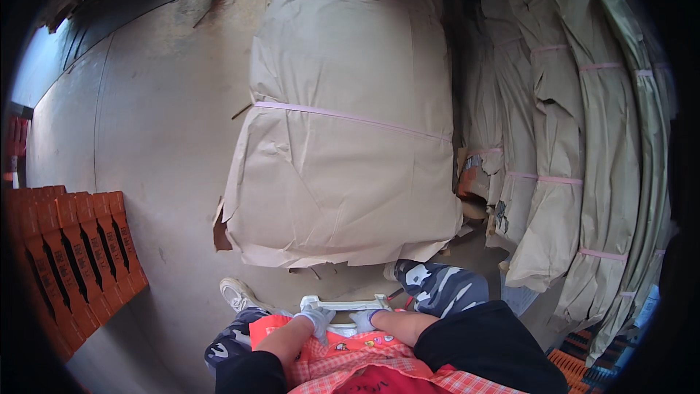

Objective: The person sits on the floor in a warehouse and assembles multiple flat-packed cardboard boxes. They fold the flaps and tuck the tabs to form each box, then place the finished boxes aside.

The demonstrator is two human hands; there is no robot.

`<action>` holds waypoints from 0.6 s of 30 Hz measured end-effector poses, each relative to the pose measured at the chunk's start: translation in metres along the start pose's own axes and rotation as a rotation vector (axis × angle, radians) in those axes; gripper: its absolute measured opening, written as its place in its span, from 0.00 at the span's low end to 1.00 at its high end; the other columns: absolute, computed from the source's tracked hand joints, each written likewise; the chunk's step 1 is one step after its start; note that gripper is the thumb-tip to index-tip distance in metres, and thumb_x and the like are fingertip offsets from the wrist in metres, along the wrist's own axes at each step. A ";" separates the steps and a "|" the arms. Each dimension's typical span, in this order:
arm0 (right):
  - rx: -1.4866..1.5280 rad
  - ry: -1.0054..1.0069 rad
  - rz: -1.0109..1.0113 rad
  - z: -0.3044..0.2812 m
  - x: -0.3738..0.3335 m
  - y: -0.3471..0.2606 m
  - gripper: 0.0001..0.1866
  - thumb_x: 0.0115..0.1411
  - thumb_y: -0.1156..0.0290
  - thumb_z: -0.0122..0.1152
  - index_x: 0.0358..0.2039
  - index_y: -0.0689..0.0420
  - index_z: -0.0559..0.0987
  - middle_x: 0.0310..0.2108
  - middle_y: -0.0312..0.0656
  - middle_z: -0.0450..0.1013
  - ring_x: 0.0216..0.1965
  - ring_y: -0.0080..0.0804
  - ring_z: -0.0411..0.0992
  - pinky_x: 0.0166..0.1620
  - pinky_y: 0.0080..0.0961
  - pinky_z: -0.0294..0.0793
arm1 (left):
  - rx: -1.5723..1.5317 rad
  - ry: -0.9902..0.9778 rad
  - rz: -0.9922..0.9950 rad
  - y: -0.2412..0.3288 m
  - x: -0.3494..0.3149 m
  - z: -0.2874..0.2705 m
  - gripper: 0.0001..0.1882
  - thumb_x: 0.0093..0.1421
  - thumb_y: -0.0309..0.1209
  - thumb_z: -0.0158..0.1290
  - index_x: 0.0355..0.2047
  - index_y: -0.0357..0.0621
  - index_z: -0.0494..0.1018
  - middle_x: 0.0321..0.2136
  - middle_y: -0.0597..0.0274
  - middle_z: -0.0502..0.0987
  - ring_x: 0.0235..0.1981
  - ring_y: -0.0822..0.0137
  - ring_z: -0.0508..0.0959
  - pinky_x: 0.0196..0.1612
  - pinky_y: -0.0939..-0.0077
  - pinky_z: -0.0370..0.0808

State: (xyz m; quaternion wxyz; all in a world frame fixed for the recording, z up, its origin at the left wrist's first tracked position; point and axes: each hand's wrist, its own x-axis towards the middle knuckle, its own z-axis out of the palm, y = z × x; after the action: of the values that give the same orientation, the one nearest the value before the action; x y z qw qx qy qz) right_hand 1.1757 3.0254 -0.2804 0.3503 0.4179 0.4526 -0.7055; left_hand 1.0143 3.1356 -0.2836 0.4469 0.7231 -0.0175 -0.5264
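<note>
Both hands are down low in front of the body, in pale gloves. The left hand [318, 321] and the right hand [362, 319] seem closed around a white bar [348, 306] with blocky ends, though the curl of the fingers is partly hidden. The bar lies crosswise just above the apron [350, 360], between the knees.

If the grip is loose, I'd worry about the smooth gloves letting the bar slide; it could drop toward the shoe [237, 296] on the left. With the two hands so close together near its middle, a knock on either end might twist it. The ragged lower edge of the big paper-wrapped stack [350, 175] is near too, and a careless push could tear it further.

As for pose, the forearms come in from either side and slant inward, the left one steeper, the right one flatter, so the hands almost meet. The legs, in camouflage trousers [448, 289], are spread.

Beyond the bar, the stack lies on the floor [168, 160], tied with pink straps [357, 120]. To the right stands a row of wrapped bundles [607, 146]; were they badly propped, they might topple. Orange slotted pieces [80, 263] are grouped at far left.
</note>
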 end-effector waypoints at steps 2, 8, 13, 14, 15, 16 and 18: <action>0.059 -0.096 -0.087 0.019 0.026 0.005 0.47 0.49 0.44 0.62 0.66 0.55 0.61 0.63 0.53 0.62 0.63 0.46 0.62 0.64 0.41 0.61 | -0.113 -0.113 0.104 -0.008 0.018 0.016 0.65 0.37 0.59 0.67 0.69 0.45 0.47 0.67 0.49 0.56 0.67 0.52 0.57 0.66 0.41 0.50; 0.050 -0.060 -0.287 0.015 0.061 0.002 0.33 0.54 0.48 0.57 0.56 0.55 0.72 0.54 0.53 0.71 0.55 0.48 0.70 0.56 0.43 0.67 | -0.109 -0.212 0.156 -0.026 0.023 0.029 0.56 0.47 0.57 0.59 0.70 0.50 0.47 0.64 0.50 0.62 0.65 0.50 0.61 0.66 0.55 0.56; 0.026 0.033 -0.405 -0.040 0.088 -0.057 0.30 0.53 0.49 0.57 0.51 0.56 0.75 0.50 0.53 0.73 0.52 0.48 0.71 0.54 0.42 0.69 | 0.027 -0.194 0.090 -0.053 0.004 0.007 0.44 0.53 0.55 0.54 0.67 0.53 0.56 0.58 0.50 0.70 0.61 0.52 0.67 0.60 0.65 0.65; 0.007 0.060 -0.428 -0.052 0.094 -0.071 0.29 0.53 0.49 0.57 0.50 0.56 0.76 0.49 0.53 0.73 0.51 0.48 0.72 0.53 0.42 0.69 | 0.036 -0.184 0.069 -0.064 0.000 0.002 0.44 0.53 0.55 0.54 0.66 0.52 0.56 0.58 0.50 0.70 0.61 0.52 0.67 0.60 0.65 0.65; -0.012 0.089 -0.442 -0.064 0.100 -0.080 0.29 0.53 0.49 0.57 0.50 0.56 0.76 0.49 0.53 0.74 0.51 0.48 0.72 0.53 0.41 0.69 | 0.047 -0.175 0.043 -0.074 -0.002 -0.002 0.43 0.53 0.55 0.54 0.66 0.52 0.57 0.57 0.50 0.71 0.61 0.52 0.68 0.60 0.65 0.66; -0.038 0.115 -0.451 -0.074 0.104 -0.085 0.28 0.53 0.49 0.57 0.49 0.56 0.77 0.48 0.53 0.74 0.50 0.48 0.72 0.52 0.41 0.70 | 0.057 -0.171 0.015 -0.086 -0.004 -0.006 0.42 0.53 0.55 0.54 0.65 0.51 0.58 0.57 0.50 0.71 0.60 0.53 0.68 0.60 0.65 0.66; -0.074 0.165 -0.438 -0.091 0.108 -0.086 0.27 0.53 0.49 0.57 0.47 0.56 0.78 0.46 0.52 0.75 0.49 0.49 0.73 0.51 0.41 0.70 | 0.081 -0.155 -0.040 -0.108 -0.007 -0.013 0.41 0.53 0.55 0.54 0.64 0.51 0.60 0.56 0.50 0.72 0.59 0.53 0.69 0.59 0.65 0.66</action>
State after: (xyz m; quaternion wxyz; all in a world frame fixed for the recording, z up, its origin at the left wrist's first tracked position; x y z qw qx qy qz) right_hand 1.0818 3.1272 -0.3705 0.1657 0.3529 0.5853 -0.7109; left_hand 0.9733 3.2118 -0.3495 0.4040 0.6979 -0.0588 -0.5884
